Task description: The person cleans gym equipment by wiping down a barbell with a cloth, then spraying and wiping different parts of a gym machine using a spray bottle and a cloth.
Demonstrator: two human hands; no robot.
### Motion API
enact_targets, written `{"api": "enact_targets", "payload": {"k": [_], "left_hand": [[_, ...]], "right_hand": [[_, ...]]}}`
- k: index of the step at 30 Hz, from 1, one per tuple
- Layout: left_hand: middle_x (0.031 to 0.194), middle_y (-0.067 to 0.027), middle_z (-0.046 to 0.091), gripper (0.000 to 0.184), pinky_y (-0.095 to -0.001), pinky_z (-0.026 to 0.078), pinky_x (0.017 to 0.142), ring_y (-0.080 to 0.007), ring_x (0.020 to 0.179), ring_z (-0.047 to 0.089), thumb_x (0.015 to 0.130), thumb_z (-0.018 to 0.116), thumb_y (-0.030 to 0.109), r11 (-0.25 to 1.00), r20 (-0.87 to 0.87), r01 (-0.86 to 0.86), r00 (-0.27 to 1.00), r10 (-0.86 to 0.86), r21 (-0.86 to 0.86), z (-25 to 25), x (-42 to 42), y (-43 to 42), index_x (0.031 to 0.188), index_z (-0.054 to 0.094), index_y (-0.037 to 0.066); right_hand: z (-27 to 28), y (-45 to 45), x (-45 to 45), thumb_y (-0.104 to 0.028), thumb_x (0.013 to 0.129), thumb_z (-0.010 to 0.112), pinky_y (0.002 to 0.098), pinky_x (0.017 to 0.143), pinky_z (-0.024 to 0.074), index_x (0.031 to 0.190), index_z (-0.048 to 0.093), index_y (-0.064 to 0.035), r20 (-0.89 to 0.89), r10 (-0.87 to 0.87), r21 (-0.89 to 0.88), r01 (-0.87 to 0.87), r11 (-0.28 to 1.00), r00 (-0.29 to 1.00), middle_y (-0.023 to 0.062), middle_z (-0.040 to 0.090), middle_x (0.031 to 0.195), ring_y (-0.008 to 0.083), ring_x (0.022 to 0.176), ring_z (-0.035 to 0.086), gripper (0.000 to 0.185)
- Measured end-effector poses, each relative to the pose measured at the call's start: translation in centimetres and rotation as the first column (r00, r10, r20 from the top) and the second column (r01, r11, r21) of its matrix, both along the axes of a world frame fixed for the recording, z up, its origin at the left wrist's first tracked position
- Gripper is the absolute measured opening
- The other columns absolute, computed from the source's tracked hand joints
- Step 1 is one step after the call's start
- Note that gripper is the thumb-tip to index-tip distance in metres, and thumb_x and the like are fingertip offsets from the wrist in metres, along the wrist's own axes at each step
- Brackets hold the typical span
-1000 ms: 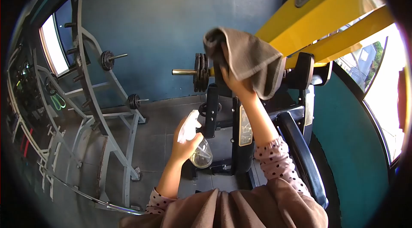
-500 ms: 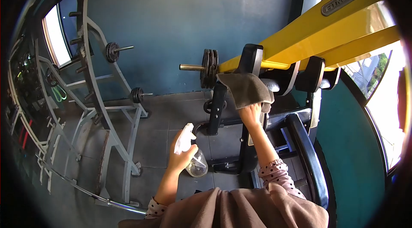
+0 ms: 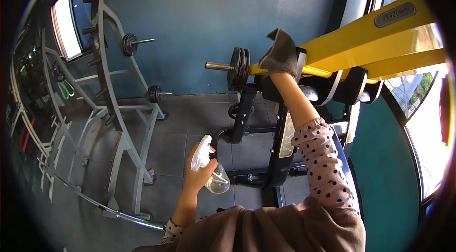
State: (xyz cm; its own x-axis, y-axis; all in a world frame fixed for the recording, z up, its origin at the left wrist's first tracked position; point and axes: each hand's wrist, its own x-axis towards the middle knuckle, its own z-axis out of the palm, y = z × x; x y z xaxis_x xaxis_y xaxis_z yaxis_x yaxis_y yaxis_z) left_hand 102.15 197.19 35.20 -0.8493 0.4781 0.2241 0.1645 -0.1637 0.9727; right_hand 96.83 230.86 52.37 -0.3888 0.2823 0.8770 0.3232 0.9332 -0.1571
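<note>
My left hand [image 3: 198, 172] is wrapped round the neck of a clear spray bottle [image 3: 219, 181] with a white trigger head [image 3: 201, 154]; some liquid shows inside. My right arm reaches forward to the exercise machine, where a grey-brown cloth [image 3: 279, 53] covers most of my right hand [image 3: 280, 77]. The cloth lies against a black pad [image 3: 301, 62] at the end of the yellow machine arm [image 3: 351, 52], with one corner sticking up. My right fingers are hidden under the cloth. Weight plates [image 3: 238, 69] sit on a bar just left of it.
A grey weight rack [image 3: 107, 71] with small plates [image 3: 129, 44] stands on the left. A long metal bar [image 3: 123, 215] crosses the lower left. Black machine legs [image 3: 273, 166] rise from the tiled floor [image 3: 173, 157] in front of me. Windows and a teal wall [image 3: 384, 157] are on the right.
My right hand has moved forward and up with the cloth, from the pad's near side to its upper part. My left hand keeps its hold on the spray bottle. The view has shifted slightly.
</note>
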Motion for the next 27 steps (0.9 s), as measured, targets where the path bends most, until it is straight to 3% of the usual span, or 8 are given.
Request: {"api": "enact_targets", "payload": {"k": [4,6,10,12,17,21,24,27], "left_hand": [[0.090,-0.0005,0.054,0.029,-0.0244,0.041,0.072,-0.0078,0.081,0.050,0.071,0.062,-0.001,0.998,-0.050,-0.057,0.997,0.057,-0.003,-1.0,0.0,-1.9,0.100,0.059,0.004],[0.091,-0.0010,0.054,0.031,-0.0248,0.042,0.074,-0.0084,0.082,0.050,0.072,0.062,-0.001,0.996,-0.072,-0.059,0.995,0.064,0.062,-1.4,0.1,-2.4,0.102,0.059,0.004],[0.095,-0.0020,0.055,0.037,-0.0252,0.042,0.077,-0.0097,0.086,0.051,0.072,0.063,-0.002,0.994,-0.033,-0.058,0.998,0.062,0.092,-2.6,-0.2,-3.3,0.108,0.059,0.003],[0.095,-0.0023,0.055,0.038,-0.0255,0.042,0.077,-0.0101,0.087,0.052,0.072,0.063,-0.002,0.993,-0.039,-0.070,0.997,0.074,0.090,-2.6,-0.3,-3.6,0.110,0.059,0.003],[0.096,-0.0024,0.056,0.039,-0.0257,0.042,0.077,-0.0104,0.087,0.052,0.072,0.063,-0.002,0.995,-0.049,-0.089,0.995,0.091,0.045,-3.0,-1.1,-3.8,0.110,0.059,0.003],[0.098,-0.0006,0.054,0.046,-0.0239,0.044,0.077,-0.0084,0.086,0.048,0.072,0.061,-0.005,0.998,0.031,-0.061,0.998,0.060,0.026,-3.1,-1.4,-3.1,0.117,0.057,0.003],[0.092,0.0000,0.053,0.038,-0.0239,0.042,0.071,-0.0075,0.080,0.048,0.072,0.062,-0.003,0.994,0.015,-0.074,0.997,0.073,0.080,-3.1,-1.4,-2.1,0.109,0.058,0.004],[0.088,0.0002,0.053,0.031,-0.0238,0.040,0.067,-0.0070,0.076,0.048,0.071,0.062,-0.002,0.992,-0.045,-0.080,0.995,0.085,0.097,-3.3,-1.0,-2.0,0.102,0.059,0.005]], "right_hand": [[-2.4,-1.6,0.1,-0.012,0.075,0.057,0.0417,0.089,0.0447,0.107,0.057,-0.0050,0.205,-0.455,0.484,0.314,0.817,0.867,0.0207,0.057,0.106,0.0368,0.103,0.054,0.033],[-4.7,-3.4,2.2,-0.011,0.077,0.055,0.0417,0.087,0.0453,0.106,0.057,-0.0055,0.190,-0.299,0.538,0.156,0.829,0.935,0.0195,0.058,0.102,0.0361,0.098,0.055,0.030],[-8.3,-4.4,4.3,-0.013,0.078,0.055,0.0413,0.080,0.0474,0.105,0.059,-0.0063,0.194,0.372,0.047,-0.387,0.921,0.908,0.0162,0.060,0.092,0.0341,0.086,0.057,0.028],[-8.3,-2.3,4.6,-0.016,0.079,0.056,0.0420,0.073,0.0479,0.102,0.062,-0.0079,0.432,-0.039,0.354,-0.130,0.926,0.901,0.0140,0.060,0.088,0.0318,0.081,0.059,0.025],[2.9,-6.2,8.1,-0.018,0.085,0.053,0.0434,0.076,0.0492,0.098,0.064,-0.0076,0.477,-0.172,0.501,-0.105,0.859,0.862,0.0168,0.063,0.098,0.0320,0.090,0.063,0.020],[1.0,1.2,4.7,-0.019,0.090,0.051,0.0427,0.078,0.0488,0.099,0.062,-0.0054,0.279,-0.075,0.247,0.004,0.969,0.957,0.0170,0.062,0.105,0.0319,0.098,0.061,0.020],[3.7,-3.7,4.3,-0.025,0.088,0.056,0.0403,0.076,0.0491,0.104,0.059,-0.0050,0.476,-0.223,0.011,0.248,0.969,0.850,0.0155,0.061,0.103,0.0295,0.095,0.061,0.026],[-1.7,-2.6,2.3,-0.020,0.084,0.057,0.0382,0.076,0.0487,0.105,0.057,-0.0065,0.327,-0.174,0.126,0.139,0.982,0.929,0.0149,0.061,0.098,0.0289,0.091,0.061,0.025]]}}
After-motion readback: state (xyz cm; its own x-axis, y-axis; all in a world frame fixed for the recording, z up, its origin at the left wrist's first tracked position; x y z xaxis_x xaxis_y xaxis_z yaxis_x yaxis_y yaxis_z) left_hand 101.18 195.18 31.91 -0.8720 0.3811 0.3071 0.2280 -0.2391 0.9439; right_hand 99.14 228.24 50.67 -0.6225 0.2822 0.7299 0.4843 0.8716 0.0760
